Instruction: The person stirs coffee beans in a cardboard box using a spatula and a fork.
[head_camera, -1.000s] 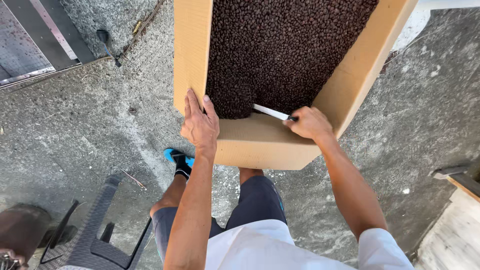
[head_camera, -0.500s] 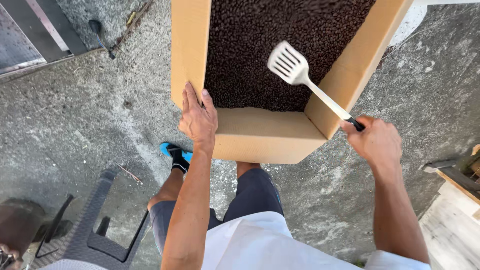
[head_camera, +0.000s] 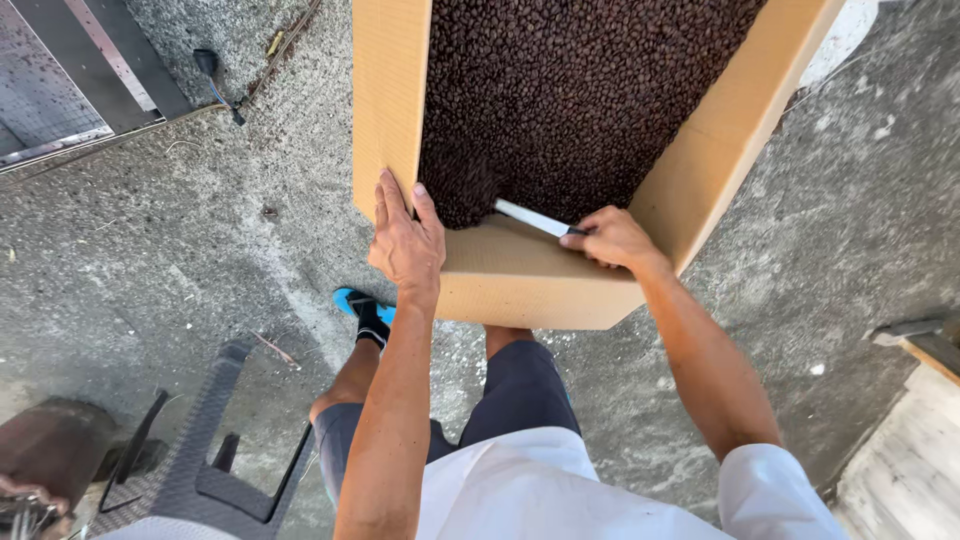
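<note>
- Now the landmark is the tan cardboard box (head_camera: 520, 280), tilted with its open side toward the camera and its bottom covered in dark roasted coffee beans (head_camera: 580, 90).
- At the box's near-left corner, the left hand (head_camera: 408, 245) lies flat against the cardboard, fingers spread and pointing up along the left wall, thumb on the lower lip; it presses on the box rather than closing around anything.
- On the box's near edge, right of centre, the right hand (head_camera: 612, 238) is closed around the dark handle of a spatula (head_camera: 530, 217).
- From that hand the spatula's white shaft runs left into the box, and its head is buried in the beans heaped in the lower-left inner corner, so the blade cannot be seen.
- Across the box's lower lip the two hands sit well apart.
- Below the box, the person's legs in dark shorts stand on grey concrete, with a blue-and-black shoe (head_camera: 362, 308) just under the box's left corner.
- Further down and left of the box stands a dark plastic stool (head_camera: 215, 450).
</note>
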